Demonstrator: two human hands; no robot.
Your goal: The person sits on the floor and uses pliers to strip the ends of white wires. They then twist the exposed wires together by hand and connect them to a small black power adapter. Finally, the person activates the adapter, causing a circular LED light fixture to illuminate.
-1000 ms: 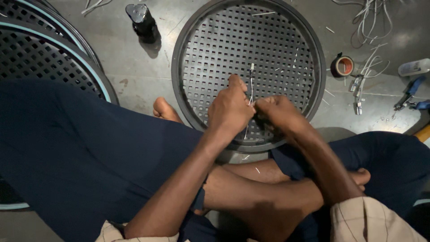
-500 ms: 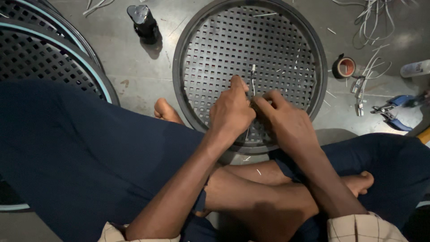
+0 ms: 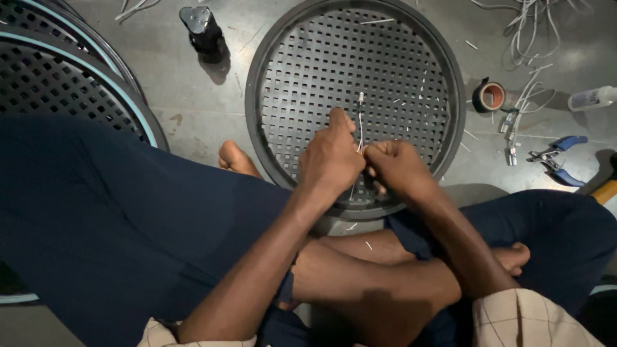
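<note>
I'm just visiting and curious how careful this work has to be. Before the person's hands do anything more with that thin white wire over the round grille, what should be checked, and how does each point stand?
1. Left hand grips the thin white wire: ok, fingers closed on it.
2. Right hand closed beside the left, at the wire's lower part: ok.
3. Round dark perforated metal grille lies flat on the grey floor: ok.
4. Wire threaded through a grille hole: cannot tell, hands hide it.
5. Blue-handled pliers near: ok, on the floor to the right.
6. Roll of tape near: ok, beside the grille.
</note>
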